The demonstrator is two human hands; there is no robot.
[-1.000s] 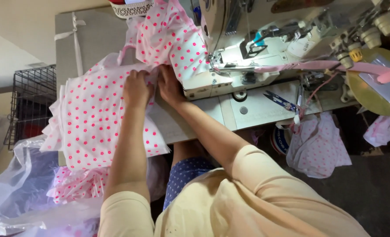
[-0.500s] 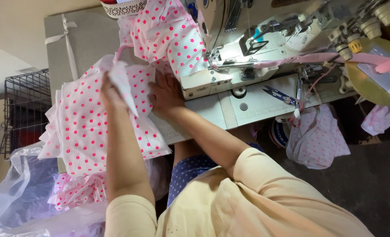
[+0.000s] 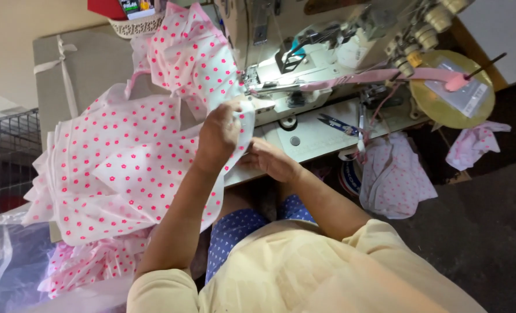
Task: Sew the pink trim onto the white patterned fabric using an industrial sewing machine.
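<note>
So, left hand (image 3: 218, 134) now pinching the dotted fabric (image 3: 124, 168) up beside the sewing machine (image 3: 287, 75); right hand (image 3: 269, 159) moved under, grip hidden.

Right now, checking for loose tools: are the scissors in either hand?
No, the scissors lie on the machine bed, apart from both hands.

- The single head camera looked steeply down from above the person's shoulders, close over the arms.
- It faced forward across the sewing table (image 3: 327, 139) toward the sewing machine (image 3: 281, 64).
- No second view overlapped it.
</note>
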